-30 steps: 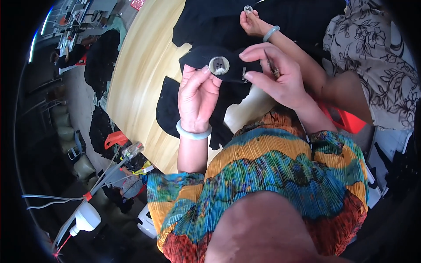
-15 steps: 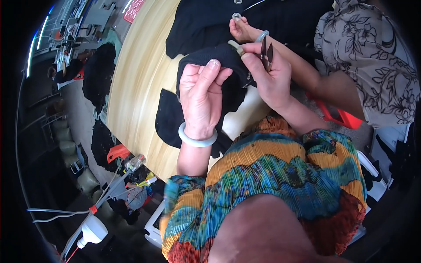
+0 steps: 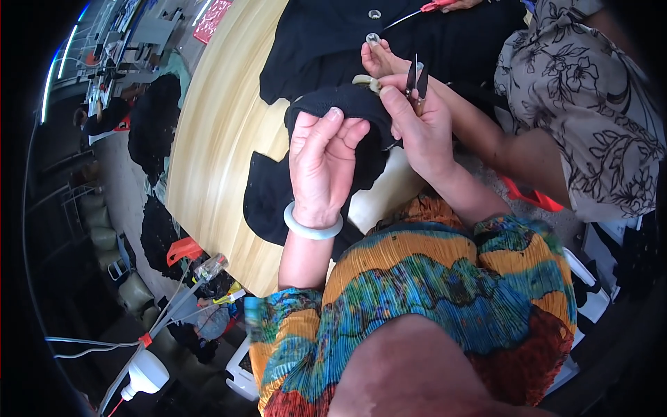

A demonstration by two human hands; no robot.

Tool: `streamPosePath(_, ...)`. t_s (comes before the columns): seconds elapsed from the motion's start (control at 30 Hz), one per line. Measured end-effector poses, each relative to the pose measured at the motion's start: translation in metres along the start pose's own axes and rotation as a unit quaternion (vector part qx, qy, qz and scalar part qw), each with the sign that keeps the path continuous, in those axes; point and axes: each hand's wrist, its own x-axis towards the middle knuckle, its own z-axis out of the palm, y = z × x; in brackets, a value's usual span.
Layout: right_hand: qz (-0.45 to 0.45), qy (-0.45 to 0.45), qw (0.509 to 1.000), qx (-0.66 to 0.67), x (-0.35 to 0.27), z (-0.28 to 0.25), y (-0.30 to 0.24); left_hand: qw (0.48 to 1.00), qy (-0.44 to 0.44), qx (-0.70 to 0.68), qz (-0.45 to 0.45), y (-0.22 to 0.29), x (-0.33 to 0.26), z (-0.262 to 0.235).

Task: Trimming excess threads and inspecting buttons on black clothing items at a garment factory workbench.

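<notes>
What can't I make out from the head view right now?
- Snip tips: too small to tell whether they are cutting thread.
- Black garment: the part being worked sits hidden under the left hand and right hand.
- Co-worker's red scissors: cut off by the top edge.

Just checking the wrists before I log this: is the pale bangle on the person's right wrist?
No, the pale bangle sits on the left wrist, behind the left hand gripping the black garment; the right hand holds small snips.

garment (image 3: 278,194) on table (image 3: 215,139), left hand (image 3: 323,167) left of right hand (image 3: 417,132)
</notes>
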Motion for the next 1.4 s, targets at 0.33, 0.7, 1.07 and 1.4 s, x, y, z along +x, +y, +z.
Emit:
streamPosePath(0.33, -0.064, -0.087, 0.991, -0.082, 0.000, -0.002, 0.004, 0.999, 0.005, 0.048, 0.005, -0.001, 0.002, -0.015)
streamPosePath(0.7, -0.147, -0.153, 0.969, -0.124, -0.010, 0.014, 0.000, 0.978, -0.086, -0.181, -0.056, -0.001, -0.010, -0.062)
streamPosePath(1.07, -0.149, -0.208, 0.963, -0.086, -0.023, 0.023, 0.003, 0.979, -0.105, -0.168, -0.050, -0.001, -0.021, -0.089)
streamPosePath(1.4, -0.064, -0.169, 0.978, -0.105, -0.024, 0.023, 0.010, 0.998, -0.054, 0.009, 0.010, 0.011, -0.026, -0.056)
